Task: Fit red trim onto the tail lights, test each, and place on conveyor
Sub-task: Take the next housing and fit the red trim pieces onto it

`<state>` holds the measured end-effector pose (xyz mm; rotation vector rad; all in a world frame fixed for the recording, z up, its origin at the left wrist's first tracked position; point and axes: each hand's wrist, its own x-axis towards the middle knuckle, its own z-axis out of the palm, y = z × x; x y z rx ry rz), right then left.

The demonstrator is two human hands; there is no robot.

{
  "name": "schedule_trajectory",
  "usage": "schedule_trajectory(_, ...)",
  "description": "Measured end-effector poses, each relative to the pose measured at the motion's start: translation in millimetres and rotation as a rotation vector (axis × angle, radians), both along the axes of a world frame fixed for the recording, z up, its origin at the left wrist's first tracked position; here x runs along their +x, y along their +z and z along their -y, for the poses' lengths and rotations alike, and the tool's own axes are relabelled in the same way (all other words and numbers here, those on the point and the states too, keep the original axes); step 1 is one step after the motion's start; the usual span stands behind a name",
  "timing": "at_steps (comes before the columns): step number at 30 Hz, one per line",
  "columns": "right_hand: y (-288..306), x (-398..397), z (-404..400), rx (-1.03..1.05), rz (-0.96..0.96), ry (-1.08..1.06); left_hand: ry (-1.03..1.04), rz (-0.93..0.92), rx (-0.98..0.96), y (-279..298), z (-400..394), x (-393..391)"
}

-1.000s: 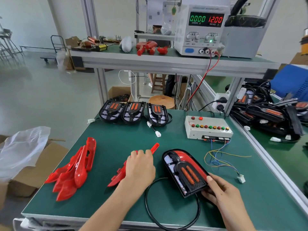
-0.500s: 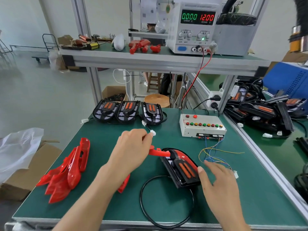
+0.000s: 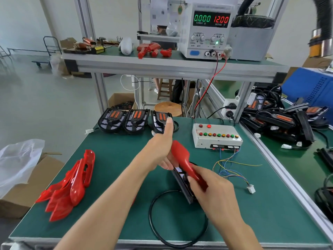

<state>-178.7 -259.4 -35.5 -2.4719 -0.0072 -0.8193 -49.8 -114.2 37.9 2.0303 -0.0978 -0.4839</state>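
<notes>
At the middle of the green bench, a black tail light (image 3: 183, 184) is tilted up on its edge, its black cable (image 3: 158, 231) looped in front. My left hand (image 3: 160, 150) grips its upper end from the left, thumb raised. A red trim piece (image 3: 185, 163) lies along the light's right side. My right hand (image 3: 212, 192) grips the lower end of the light and the trim. A pile of loose red trims (image 3: 72, 186) lies at the left. Three more tail lights (image 3: 135, 120) stand in a row at the back edge.
A white test box (image 3: 216, 136) with coloured buttons sits at the back right, its thin wires ending in a white plug (image 3: 251, 188). A power supply (image 3: 207, 29) reads 0.000 and 12.00 on the shelf above. More tail lights (image 3: 281, 120) are heaped on the conveyor at right.
My left hand carried a red trim from the bench up to the tail light. The light went from lying flat to tilted on edge, and both hands now hold it and the trim.
</notes>
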Motion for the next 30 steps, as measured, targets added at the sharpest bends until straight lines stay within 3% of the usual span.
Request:
schedule_trajectory(3,-1.1,-4.0,1.4,0.07,-0.177,-0.201,0.061,-0.01,0.048,-21.5,1.7,4.8)
schedule_trajectory(7,-2.2,-5.8,-6.7,0.018,-0.308,-0.246,0.019,-0.081,0.184,-57.3,8.0,4.0)
schedule_trajectory(11,-3.8,1.1,-16.3,-0.007,-0.419,-0.23,-0.006,-0.309,-0.03,-76.7,15.3,5.0)
schedule_trajectory(19,-9.1,9.0,-22.3,-0.083,-0.423,-0.24,0.066,-0.272,-0.116,-90.4,21.2,-3.6)
schedule_trajectory(26,-1.8,7.6,-26.2,-0.049,-0.316,-0.304,0.147,-0.352,-0.409,-96.7,17.9,-8.3)
schedule_trajectory(30,-0.2,11.4,-30.4,-0.139,-0.298,-0.312,0.186,-0.363,-0.517,-100.0,12.7,-17.0)
